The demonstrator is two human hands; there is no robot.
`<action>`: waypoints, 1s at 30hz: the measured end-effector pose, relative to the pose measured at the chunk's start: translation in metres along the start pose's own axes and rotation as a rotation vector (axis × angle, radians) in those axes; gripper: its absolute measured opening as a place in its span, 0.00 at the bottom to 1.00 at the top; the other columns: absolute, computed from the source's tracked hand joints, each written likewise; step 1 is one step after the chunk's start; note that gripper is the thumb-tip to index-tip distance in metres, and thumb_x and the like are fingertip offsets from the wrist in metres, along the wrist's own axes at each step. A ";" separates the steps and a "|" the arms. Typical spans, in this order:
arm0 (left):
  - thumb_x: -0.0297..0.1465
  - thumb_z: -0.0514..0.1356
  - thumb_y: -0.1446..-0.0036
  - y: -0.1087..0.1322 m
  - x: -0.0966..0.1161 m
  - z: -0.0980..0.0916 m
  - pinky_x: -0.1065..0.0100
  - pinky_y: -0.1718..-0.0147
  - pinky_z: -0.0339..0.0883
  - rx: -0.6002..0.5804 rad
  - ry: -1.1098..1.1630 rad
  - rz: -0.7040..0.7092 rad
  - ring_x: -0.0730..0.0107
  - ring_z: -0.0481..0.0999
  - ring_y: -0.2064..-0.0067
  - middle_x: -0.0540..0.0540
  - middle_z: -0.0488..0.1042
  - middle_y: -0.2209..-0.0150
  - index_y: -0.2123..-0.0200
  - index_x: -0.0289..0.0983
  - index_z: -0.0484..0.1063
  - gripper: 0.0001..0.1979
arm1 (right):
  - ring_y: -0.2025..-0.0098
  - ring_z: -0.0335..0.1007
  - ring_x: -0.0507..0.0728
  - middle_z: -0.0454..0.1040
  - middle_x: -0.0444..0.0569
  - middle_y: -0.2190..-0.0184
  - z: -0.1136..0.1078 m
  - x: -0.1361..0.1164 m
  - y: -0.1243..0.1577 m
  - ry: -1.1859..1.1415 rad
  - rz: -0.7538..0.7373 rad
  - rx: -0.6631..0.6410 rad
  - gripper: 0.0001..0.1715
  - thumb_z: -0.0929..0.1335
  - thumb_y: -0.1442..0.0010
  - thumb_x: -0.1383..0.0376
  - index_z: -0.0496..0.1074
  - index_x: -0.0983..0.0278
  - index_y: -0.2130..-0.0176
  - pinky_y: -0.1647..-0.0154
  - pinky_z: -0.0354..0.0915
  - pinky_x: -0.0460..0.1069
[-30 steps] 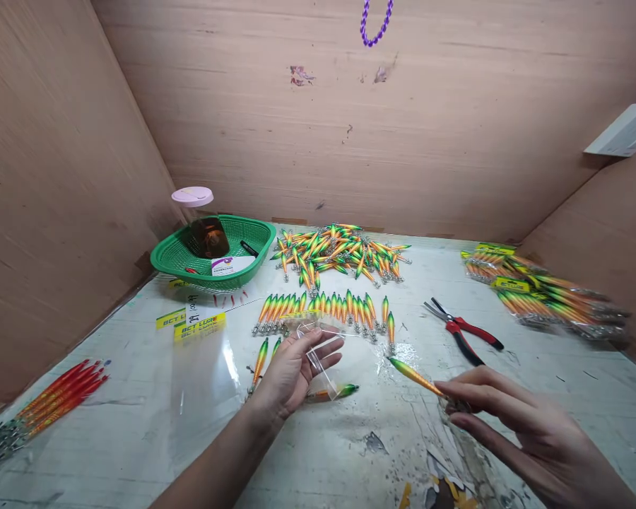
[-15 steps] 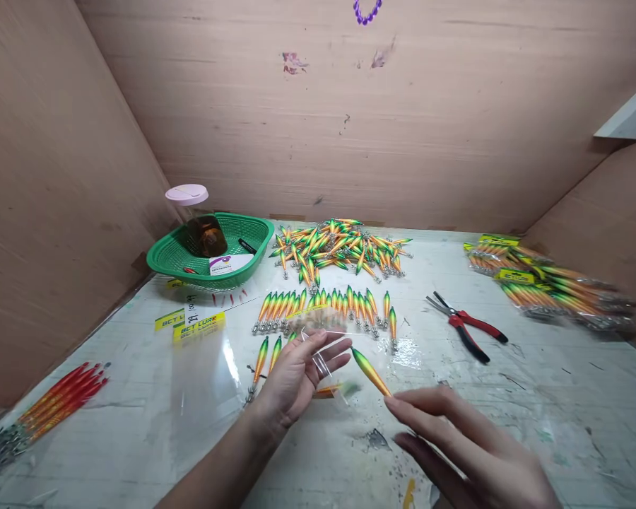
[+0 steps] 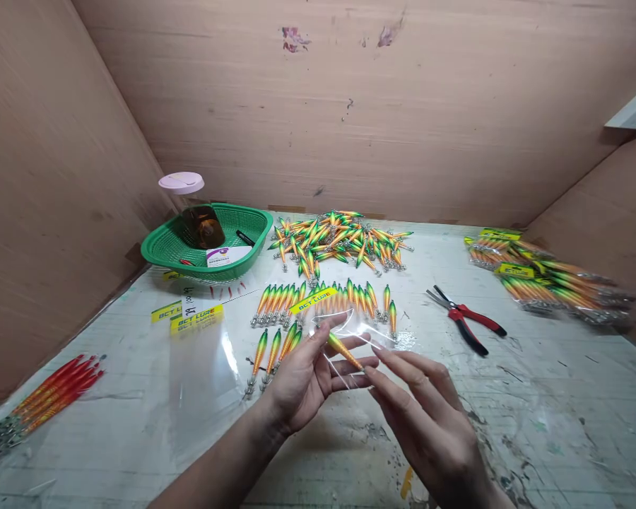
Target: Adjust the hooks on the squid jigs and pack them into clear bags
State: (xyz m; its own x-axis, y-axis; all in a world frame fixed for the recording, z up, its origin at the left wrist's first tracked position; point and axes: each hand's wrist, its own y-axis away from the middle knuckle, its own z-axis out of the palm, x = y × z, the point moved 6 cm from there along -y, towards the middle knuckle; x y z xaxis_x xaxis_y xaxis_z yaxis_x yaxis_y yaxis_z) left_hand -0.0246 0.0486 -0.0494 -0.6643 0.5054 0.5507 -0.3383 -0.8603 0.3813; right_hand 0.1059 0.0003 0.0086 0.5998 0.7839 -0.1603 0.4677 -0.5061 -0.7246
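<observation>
A bundle of red and orange lures point(image 3: 47, 401) lies left of the green basket point(image 3: 246, 267) and nearer the viewer. Inside the basket stand a pink-lidded cup point(image 3: 206, 230) and a white card point(image 3: 227, 257). Flat clear packets with yellow "BCT LURE" headers point(image 3: 196, 322) lie just in front of the basket. To its right and nearer, rows of green and orange lures point(image 3: 275, 304) line the table. Before them, to the basket's right, the person's left hand point(image 3: 304, 385), fingers spread, supports a clear bag point(image 3: 314, 300) under its thumb. One orange lure point(image 3: 345, 351) slants at the bag, over those fingers; whether it is inside, I cannot tell. A heap of matching lures point(image 3: 336, 244) sits right of the basket. The right hand point(image 3: 429, 413) pinches the slanting lure's near end with its fingertips. Well right of the basket are red-and-black pliers point(image 3: 452, 309) and, farthest right, packed lures point(image 3: 559, 286).
</observation>
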 end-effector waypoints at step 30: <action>0.23 0.54 0.39 -0.010 0.026 -0.026 0.63 0.53 0.74 0.188 0.306 0.187 0.61 0.81 0.56 0.38 0.80 0.58 0.54 0.27 0.71 0.12 | 0.69 0.63 0.57 0.69 0.51 0.69 0.082 0.002 0.016 0.119 -0.011 -0.383 0.08 0.63 0.39 0.73 0.69 0.66 0.62 0.72 0.61 0.49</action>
State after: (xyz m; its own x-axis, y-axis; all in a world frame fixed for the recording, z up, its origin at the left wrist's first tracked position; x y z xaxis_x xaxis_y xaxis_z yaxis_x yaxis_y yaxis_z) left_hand -0.0555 0.0686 -0.0579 -0.8802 0.2738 0.3875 -0.0841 -0.8938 0.4405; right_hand 0.0610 0.0231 -0.0581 0.6542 0.7541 -0.0589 0.6692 -0.6133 -0.4196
